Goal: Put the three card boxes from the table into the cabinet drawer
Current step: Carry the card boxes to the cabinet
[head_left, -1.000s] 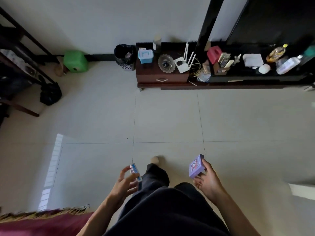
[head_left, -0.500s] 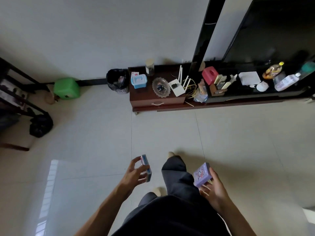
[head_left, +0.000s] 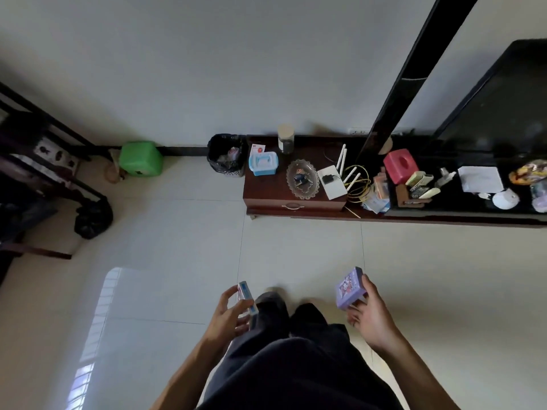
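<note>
A person's left hand [head_left: 229, 313] clasped a white-and-blue card box [head_left: 246, 297] edge-on between thumb and fingers; the right hand [head_left: 371, 316] gripped a purple card box [head_left: 349, 288] above its fingertips.

I'm in a home living room: tiled floor [head_left: 296, 247], a TV [head_left: 503, 113] on a low cabinet [head_left: 266, 193] cluttered with a router [head_left: 333, 183], tissue box [head_left: 400, 164] and glass dish [head_left: 302, 179], a bin [head_left: 226, 155] beside it.
</note>
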`<action>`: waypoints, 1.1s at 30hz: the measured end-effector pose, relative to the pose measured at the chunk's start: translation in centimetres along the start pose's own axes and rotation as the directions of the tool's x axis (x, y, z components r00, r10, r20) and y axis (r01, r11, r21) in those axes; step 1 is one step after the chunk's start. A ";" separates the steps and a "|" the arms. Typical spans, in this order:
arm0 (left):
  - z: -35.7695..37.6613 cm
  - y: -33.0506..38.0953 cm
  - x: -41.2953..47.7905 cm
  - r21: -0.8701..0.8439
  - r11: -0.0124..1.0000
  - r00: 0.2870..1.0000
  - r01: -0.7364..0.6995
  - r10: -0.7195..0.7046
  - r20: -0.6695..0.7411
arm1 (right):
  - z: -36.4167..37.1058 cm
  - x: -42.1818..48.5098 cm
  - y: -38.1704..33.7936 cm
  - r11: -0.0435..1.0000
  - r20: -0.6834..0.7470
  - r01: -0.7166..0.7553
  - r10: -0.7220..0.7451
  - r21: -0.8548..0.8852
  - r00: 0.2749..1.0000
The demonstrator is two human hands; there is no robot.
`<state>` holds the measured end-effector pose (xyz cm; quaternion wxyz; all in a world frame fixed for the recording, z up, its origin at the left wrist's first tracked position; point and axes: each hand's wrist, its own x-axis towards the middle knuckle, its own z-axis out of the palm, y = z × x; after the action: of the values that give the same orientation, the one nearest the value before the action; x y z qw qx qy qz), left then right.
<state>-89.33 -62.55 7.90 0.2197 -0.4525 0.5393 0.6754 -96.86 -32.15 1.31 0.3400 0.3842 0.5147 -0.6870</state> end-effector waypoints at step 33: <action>0.7 25.0 26.3 0.138 0.990 0.999 0.041 -0.036 -0.041 | 21.0 20.2 -22.3 0.969 0.114 -0.037 0.066 -0.244 0.991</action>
<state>-122.23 -74.98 -1.20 0.2532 -0.4593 0.5803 0.6231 -129.44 -48.55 -2.81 0.4327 0.3107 0.5627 -0.6321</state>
